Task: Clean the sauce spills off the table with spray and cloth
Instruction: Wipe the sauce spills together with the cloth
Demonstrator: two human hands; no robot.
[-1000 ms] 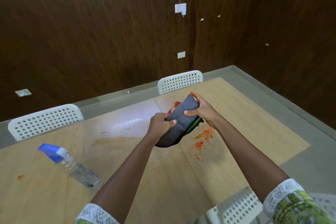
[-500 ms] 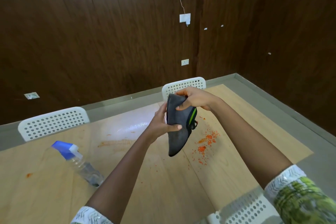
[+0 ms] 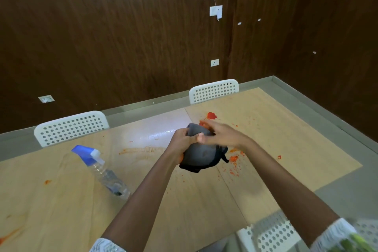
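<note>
While sauce spatters (image 3: 233, 158) dot the table (image 3: 61, 200), both hands grip the cloth (image 3: 199, 154).

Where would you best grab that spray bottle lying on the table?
Probably round the clear body of the spray bottle, coming from above. It lies on its side on the table, blue nozzle pointing away, so the round middle is exposed and easier to wrap than the trigger head.

head view, looking down at table (image 3: 61, 200)
</note>
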